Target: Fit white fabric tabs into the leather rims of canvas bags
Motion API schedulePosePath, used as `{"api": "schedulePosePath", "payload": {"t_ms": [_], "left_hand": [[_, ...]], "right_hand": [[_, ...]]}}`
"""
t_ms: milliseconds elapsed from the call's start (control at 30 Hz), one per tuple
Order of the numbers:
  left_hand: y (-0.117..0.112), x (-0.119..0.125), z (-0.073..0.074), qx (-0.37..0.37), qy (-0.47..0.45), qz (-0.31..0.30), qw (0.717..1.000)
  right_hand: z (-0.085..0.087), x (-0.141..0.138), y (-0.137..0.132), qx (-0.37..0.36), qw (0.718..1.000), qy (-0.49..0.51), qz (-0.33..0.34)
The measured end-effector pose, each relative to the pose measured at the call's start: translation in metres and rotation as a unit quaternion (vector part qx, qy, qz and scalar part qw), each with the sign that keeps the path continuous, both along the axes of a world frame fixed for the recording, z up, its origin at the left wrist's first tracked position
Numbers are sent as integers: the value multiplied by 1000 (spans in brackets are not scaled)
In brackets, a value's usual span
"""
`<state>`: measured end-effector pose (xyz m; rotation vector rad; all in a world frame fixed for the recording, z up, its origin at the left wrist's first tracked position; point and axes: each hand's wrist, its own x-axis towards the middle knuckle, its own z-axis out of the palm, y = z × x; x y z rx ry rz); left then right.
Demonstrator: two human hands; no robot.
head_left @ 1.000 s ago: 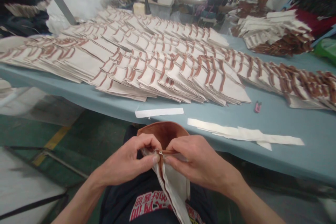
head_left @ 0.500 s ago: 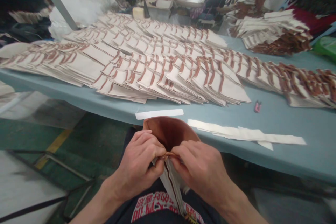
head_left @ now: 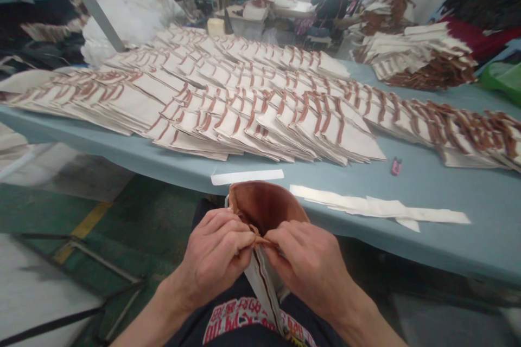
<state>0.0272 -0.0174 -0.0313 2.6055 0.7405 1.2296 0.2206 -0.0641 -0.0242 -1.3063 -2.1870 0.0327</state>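
Close to my body, a fabric piece (head_left: 271, 203) with a brown inside and a cream outside is held up, its mouth spread toward the table. My left hand (head_left: 222, 249) pinches its brown edge at the near side. Right beside it, my right hand (head_left: 303, 252) pinches the same edge, thumb and fingers closed. Between the hands the edge looks folded and bunched. A cream strip with a dark seam line (head_left: 262, 282) hangs below the fingers. The fingertips partly hide the gripped edge.
Overlapping rows of cream pieces with brown bands (head_left: 252, 114) cover much of the blue table (head_left: 195, 173). Near its front edge lie a white strip (head_left: 247, 177), several cream strips (head_left: 382, 207) and a small pink tool (head_left: 395, 166). A stacked pile (head_left: 423, 57) stands back right.
Both hands stay pinched on the brown edge. The fabric's mouth has shifted and narrowed slightly, and the edge by my left fingers looks more bunched.
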Motion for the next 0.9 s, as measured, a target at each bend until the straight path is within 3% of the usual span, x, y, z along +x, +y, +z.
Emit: {"api": "schedulePosePath", "payload": {"t_ms": [267,433,600,900], "left_hand": [[-1,-10,-12,-132,-24,-13,991],[-1,-11,-9,-199,-32,-21,979],[10,-8,5,-258,-14,-41,965],[44,-2,45,-402,-6,-86,912]], "right_hand": [[-2,-2,2,-50,998,36,22],[0,-1,9,-129,986,94,40],[9,8,22,-213,965,136,75],[43,22,46,-286,936,175,109]]}}
